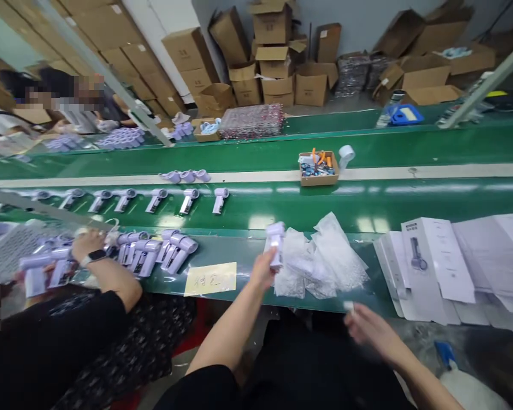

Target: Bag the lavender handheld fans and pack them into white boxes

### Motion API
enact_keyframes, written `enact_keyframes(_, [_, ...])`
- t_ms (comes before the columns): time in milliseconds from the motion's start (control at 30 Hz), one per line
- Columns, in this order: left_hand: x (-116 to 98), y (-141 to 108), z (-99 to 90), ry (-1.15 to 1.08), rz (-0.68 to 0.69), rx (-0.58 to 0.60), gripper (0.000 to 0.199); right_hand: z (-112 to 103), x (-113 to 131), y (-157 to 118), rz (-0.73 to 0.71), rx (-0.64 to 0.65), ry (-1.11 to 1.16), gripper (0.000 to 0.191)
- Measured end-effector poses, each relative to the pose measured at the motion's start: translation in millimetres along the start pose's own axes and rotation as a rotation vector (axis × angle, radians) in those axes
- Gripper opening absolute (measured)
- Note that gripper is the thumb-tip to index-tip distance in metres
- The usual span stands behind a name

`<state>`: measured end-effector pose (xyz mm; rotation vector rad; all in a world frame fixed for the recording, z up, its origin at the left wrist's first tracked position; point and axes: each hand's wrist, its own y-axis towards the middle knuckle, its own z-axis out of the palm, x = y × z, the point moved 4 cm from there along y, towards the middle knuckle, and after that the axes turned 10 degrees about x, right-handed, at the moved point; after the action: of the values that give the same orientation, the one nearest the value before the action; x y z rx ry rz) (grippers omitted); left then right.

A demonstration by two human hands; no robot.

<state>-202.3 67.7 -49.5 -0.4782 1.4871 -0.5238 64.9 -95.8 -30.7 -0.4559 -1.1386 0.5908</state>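
Beside the bags (340, 256), your left hand (264, 271) grips the fan (276, 230): likely light, stiff, slick; hold its handle (277, 257). Right hand (370, 329) pinches a white piece (349, 306).

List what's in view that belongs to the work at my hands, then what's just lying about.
Seemingly in the work:
- lilac device, in the left hand
- small white piece, blurred, in the right hand
- clear bags, beside the device

Apparently lying about:
- small carton of tools
- blue-and-white tray
- brown boxes
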Motion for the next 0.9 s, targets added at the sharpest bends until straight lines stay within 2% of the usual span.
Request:
enact_keyframes(67, [21, -25, 68.7, -0.205, -0.069, 0.37, 0.05, 9, 9, 31, -0.083, 0.059, 0.252, 0.046])
enact_keyframes(100, [32, -38, 99.1, -0.211, -0.116, 0.529, 0.052, 12, 14, 42, -0.115, 0.072, 0.349, 0.047])
enact_keyframes(133, [42, -49, 123.7, -0.169, -0.151, 0.632, 0.051, 13, 18, 50, -0.133, 0.062, 0.419, 0.047])
enact_keyframes(167, [51, -56, 142.5, -0.099, -0.164, 0.688, 0.052, 11, 19, 53, -0.13, 0.027, 0.461, 0.046])
enact_keyframes(233, [61, -56, 164.1, 0.096, -0.131, 0.659, 0.052, -2, 15, 49, -0.098, -0.095, 0.494, 0.04])
enact_keyframes(333, [58, -36, 180.7, 0.372, 0.101, 0.515, 0.041, -33, -3, 25, -0.067, -0.238, 0.427, 0.034])
enact_keyframes(400, [59, -22, 198.0, 0.524, 0.247, 0.546, 0.023, -55, -16, 6, -0.041, -0.27, 0.279, 0.037])
enact_keyframes(433, [63, -16, 207.8, 0.591, 0.278, 0.582, 0.017, -64, -20, -2, -0.024, -0.274, 0.197, 0.04])
enact_keyframes(533, [80, 1, 229.0, 0.701, 0.237, 0.604, 0.022, -87, -23, -16, 0.017, -0.27, 0.025, 0.048])
enact_keyframes(633, [86, 11, 233.3, 0.694, 0.172, 0.559, 0.008, -99, -12, -19, -0.038, -0.157, -0.026, 0.051])
enact_keyframes(700, [81, 12, 230.6, 0.688, 0.152, 0.538, 0.009, -100, -5, -18, -0.101, -0.02, 0.018, 0.056])
enact_keyframes(767, [71, 8, 227.1, 0.675, 0.138, 0.518, 0.013, -98, -1, -19, -0.11, 0.08, 0.101, 0.072])
enact_keyframes(833, [59, -2, 225.1, 0.606, 0.132, 0.535, 0.011, -95, 3, -18, -0.087, 0.11, 0.172, 0.088])
enact_keyframes(900, [49, -17, 223.9, 0.495, 0.123, 0.601, 0.009, -89, 11, -16, -0.06, 0.141, 0.215, 0.089])
